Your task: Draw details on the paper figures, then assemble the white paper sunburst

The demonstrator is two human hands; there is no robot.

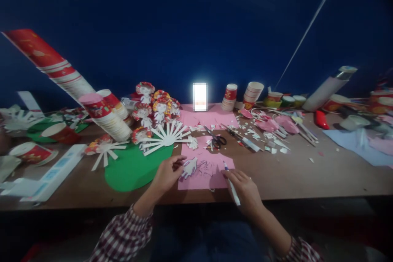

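Note:
My left hand (168,172) has its fingers closed on the edge of a small white paper cutout (189,168) shaped like a figure. Under the cutout lies a pink paper sheet (196,183) with dark pen lines on it. In my right hand (244,190) is a white marker pen (233,192), its tip pointing up and away from me above the sheet's right side. A pair of black scissors (217,141) rests just beyond the sheet. To the left, a white paper fan shape (168,138) partly covers a green paper piece (129,172).
Stacked red and white paper cups (101,110) lean at the left. Several paper dolls (160,106) with colourful rims stand behind the fan shape. Paper scraps (273,145) and sticks are strewn to the right. A bright phone screen (200,96) stands at the back.

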